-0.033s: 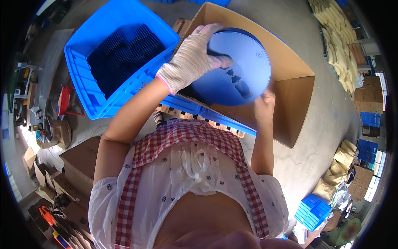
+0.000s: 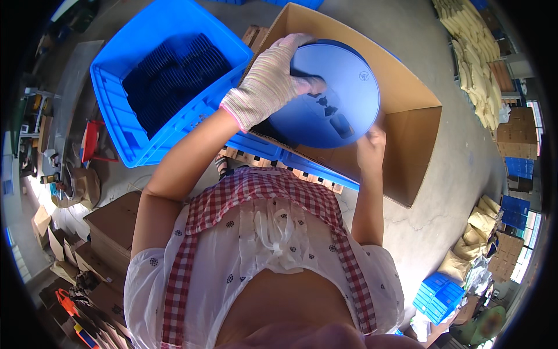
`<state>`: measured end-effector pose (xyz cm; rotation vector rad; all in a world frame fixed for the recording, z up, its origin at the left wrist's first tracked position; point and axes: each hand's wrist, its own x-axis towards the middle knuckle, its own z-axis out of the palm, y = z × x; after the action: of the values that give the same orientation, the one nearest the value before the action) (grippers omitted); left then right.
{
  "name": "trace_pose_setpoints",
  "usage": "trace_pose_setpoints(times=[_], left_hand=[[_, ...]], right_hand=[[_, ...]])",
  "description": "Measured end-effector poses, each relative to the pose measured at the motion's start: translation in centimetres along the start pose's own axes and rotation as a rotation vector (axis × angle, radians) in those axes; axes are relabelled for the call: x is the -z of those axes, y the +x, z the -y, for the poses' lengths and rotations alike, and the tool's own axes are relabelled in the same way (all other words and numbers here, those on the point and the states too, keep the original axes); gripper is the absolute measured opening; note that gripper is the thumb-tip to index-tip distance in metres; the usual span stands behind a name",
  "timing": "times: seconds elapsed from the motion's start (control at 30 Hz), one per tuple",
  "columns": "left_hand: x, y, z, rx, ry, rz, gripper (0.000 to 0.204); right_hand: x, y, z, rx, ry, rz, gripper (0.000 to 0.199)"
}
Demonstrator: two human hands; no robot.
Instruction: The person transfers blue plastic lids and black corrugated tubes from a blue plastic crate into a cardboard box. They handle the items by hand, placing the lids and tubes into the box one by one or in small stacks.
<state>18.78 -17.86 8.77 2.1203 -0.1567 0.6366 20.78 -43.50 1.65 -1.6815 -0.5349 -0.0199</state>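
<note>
I hold a round, smooth blue plastic disc [image 2: 331,110] tilted over an open cardboard box [image 2: 410,151]. The disc has a few dark cut-outs near its lower middle and a small round mark by its right rim. My left hand [image 2: 270,81], in a pale striped knit glove, grips its left side, fingers over the far rim and thumb across the face. Bare, my right hand [image 2: 371,145] is closed at the lower right rim, and its fingertips are partly hidden. On the left stands a blue plastic crate [image 2: 131,142] with rows of thin dark ridged parts [image 2: 177,72] inside.
Box and crate stand close together by a wooden pallet [image 2: 235,156]. Stacked cartons [image 2: 113,224] lie at the lower left, near a red stand [image 2: 90,142]. Pale sacks [image 2: 476,70] and another blue crate [image 2: 439,296] line the right side of the concrete floor [image 2: 459,168].
</note>
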Motion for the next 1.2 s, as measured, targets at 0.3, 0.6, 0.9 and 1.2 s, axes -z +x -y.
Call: trace_pose_setpoints(times=[0.3, 0.6, 0.9, 1.2], left_hand=[[0.1, 0.8, 1.6, -0.014, -0.195, -0.082, 0.02], [0.1, -2.1, 5.9, 0.303, -0.527, -0.053, 0.038], [7.4, -13.6, 7.9, 0.582, -0.388, -0.042, 0.029], [10.4, -20.1, 7.5, 0.823, -0.347, -0.103, 0.029]], right_hand=[[-0.6, -0.1, -0.8, -0.108, 0.099, 0.005, 0.01], [5.0, 2.8, -3.1, -0.452, 0.071, 0.136, 0.019], [11.9, 5.6, -19.5, -0.509, -1.008, 0.661, 0.029], [-0.3, 4.2, -27.8, -0.663, -1.012, 0.987, 0.06]])
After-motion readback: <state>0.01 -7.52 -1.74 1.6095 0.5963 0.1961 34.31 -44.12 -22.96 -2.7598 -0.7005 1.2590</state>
